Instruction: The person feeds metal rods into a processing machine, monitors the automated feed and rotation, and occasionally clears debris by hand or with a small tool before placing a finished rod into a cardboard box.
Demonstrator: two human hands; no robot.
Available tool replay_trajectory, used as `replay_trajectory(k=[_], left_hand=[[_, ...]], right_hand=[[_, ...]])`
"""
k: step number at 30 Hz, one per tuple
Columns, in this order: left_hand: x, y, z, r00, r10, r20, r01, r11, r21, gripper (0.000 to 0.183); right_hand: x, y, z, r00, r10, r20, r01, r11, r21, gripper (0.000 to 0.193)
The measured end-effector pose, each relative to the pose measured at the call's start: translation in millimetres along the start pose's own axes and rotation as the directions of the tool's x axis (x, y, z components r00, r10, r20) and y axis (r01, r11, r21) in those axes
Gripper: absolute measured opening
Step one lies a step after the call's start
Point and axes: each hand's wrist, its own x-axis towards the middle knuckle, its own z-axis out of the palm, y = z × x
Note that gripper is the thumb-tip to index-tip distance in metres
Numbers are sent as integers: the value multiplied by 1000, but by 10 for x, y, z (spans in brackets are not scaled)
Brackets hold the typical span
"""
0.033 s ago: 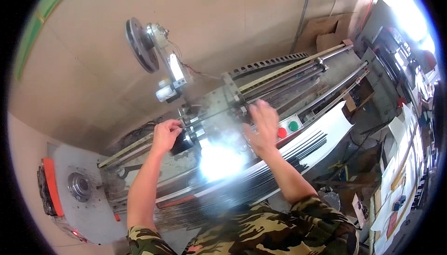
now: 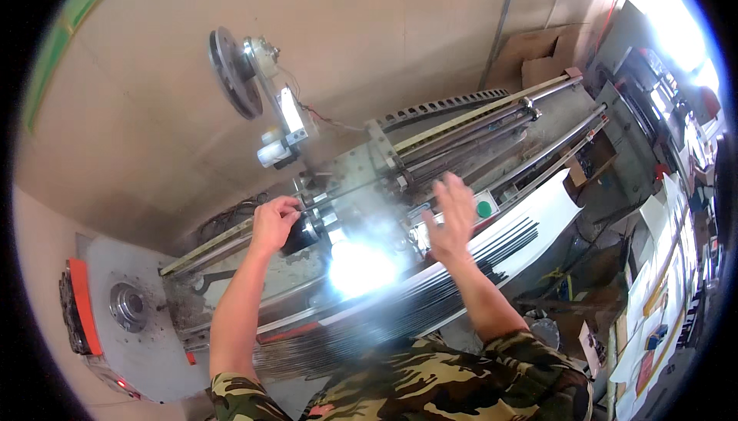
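Observation:
My left hand (image 2: 274,222) pinches a thin dark rod (image 2: 350,191) near its left end, at the machine carriage (image 2: 357,166). The rod slants up to the right across the carriage. A dark cylinder (image 2: 302,234) is just under the left fingers. My right hand (image 2: 453,220) is open, fingers apart, off the rod's right side and in front of a button box with a green button (image 2: 483,210). Nothing shows in that hand. A bundle of thin dark rods (image 2: 400,309) lies on a white sheet (image 2: 555,204) nearest me.
Long metal rails (image 2: 565,135) run along the machine. A grey disc (image 2: 234,74) stands on an arm above the carriage. A bright glare (image 2: 361,269) hides part of the middle. At the left sits a grey housing with a round chuck (image 2: 131,307); an open-ended wrench (image 2: 211,280) lies nearby.
My right hand has moved right and slightly down, away from the carriage, and now covers the red button. My left hand stays at the rod.

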Motion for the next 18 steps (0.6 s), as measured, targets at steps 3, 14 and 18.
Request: replay_trajectory(k=[3,14,18], left_hand=[[-53,-68,103,996,33,-80,-36,999,-35,26],[-27,-144,212,988,44,-148,-38,998,40,28],[-145,-153,81,982,-28,-188,33,999,25,27]], right_hand=[[-554,719,-251,910,281,305,-183,932,-312,58],[678,-102,1264,709,-329,623,137,932,336,34],[818,-431,1445,448,-297,843,53,950,306,32]])
